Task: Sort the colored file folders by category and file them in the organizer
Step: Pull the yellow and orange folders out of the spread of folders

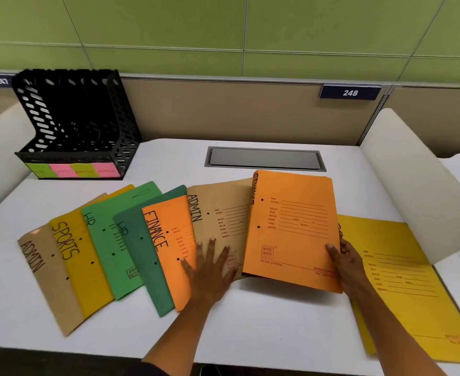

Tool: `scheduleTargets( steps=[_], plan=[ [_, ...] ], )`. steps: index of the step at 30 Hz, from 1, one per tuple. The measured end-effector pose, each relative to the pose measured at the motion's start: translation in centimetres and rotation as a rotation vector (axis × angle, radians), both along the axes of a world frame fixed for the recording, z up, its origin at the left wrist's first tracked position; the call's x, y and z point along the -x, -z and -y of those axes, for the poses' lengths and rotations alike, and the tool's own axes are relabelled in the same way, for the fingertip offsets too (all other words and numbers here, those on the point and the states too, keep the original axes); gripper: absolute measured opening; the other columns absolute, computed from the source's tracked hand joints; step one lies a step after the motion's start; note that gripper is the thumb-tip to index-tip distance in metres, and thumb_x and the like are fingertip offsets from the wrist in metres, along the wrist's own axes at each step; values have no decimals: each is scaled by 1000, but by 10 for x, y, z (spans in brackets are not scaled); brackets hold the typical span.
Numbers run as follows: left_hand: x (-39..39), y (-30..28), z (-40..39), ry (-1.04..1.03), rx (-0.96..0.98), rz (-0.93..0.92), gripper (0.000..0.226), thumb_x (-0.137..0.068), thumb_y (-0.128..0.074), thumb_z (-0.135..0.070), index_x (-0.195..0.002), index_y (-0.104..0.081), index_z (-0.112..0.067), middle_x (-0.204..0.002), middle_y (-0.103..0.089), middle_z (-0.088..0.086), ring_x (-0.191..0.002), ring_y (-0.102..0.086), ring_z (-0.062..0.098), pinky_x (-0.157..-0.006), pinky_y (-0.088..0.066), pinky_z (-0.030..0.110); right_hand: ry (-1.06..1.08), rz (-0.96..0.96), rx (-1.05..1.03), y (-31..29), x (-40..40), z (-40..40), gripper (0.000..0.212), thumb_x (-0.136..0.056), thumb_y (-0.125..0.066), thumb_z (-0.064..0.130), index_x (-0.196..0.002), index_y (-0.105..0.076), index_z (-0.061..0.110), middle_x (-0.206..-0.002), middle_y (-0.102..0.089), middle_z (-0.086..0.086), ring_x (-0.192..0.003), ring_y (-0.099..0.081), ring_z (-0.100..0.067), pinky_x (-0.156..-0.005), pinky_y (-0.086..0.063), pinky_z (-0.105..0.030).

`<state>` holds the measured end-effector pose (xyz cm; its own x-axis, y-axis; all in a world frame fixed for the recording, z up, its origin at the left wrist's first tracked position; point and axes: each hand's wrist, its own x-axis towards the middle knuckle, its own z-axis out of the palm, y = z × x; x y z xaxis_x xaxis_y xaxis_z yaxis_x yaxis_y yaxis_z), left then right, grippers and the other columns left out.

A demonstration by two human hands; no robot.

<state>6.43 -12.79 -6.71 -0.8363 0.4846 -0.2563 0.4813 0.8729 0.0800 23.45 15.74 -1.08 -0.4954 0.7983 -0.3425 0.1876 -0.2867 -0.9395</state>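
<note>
Eight folders lie fanned across the tabletop [250,316]. The right hand [344,263] pinches the right edge of an orange FINANCE folder [291,229], tilting it up; the left hand [210,267] lies open and flat, fingers spread, pressing the tan ADMIN folder [218,213]. With only an edge pinch, the raised folder could slip or flop open, and dragging it might scatter the fan. The black organizer [74,126] at the far left appears empty, its slots labelled with coloured notes.

Right hand [344,263] lifts an orange folder [291,229]; left hand [210,264] presses flat on fanned folders [101,248].
</note>
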Motion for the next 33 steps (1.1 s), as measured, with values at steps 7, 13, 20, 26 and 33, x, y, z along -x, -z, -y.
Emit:
scheduleTargets(
  steps=[7,13,20,26,33],
  plan=[
    [32,-1,24,-41,31,-17,69,-87,-9,-76,-147,14,-51,-162,20,-6,-148,19,31,-107,0,74,-41,56,-8,6,22,11,47,-88,-68,31,-131,-53,26,-119,-63,-6,-99,-65,-29,-77,-58,-47],
    [63,-1,57,-89,48,-31,72,-88,-15,-75,-147,17,-48,-162,20,-5,-148,17,31,-110,-4,71,-102,59,33,8,33,20,44,-86,-69,35,-127,-54,29,-113,-67,-7,-97,-66,-31,-76,-58,-46],
    [97,0,99,-125,33,-6,72,-89,-20,-73,-147,15,-49,-161,22,-9,-149,17,28,-112,-5,70,-96,71,35,5,29,27,45,-86,-68,35,-128,-53,28,-109,-68,-6,-94,-67,-30,-69,-58,-39],
    [127,-5,129,-154,42,50,70,-89,-21,-74,-147,11,-52,-161,20,-10,-149,16,29,-112,-7,70,-67,121,-20,-3,18,36,36,-88,-66,36,-122,-53,34,-104,-64,0,-88,-66,-21,-53,-52,-27],
    [133,-18,122,-201,36,99,68,-91,-27,-71,-150,-1,-49,-162,13,-4,-149,12,33,-112,-5,70,-48,128,-22,-2,-12,46,29,-88,-67,33,-114,-55,36,-100,-68,3,-85,-69,-23,-52,-55,-29]
  ],
)
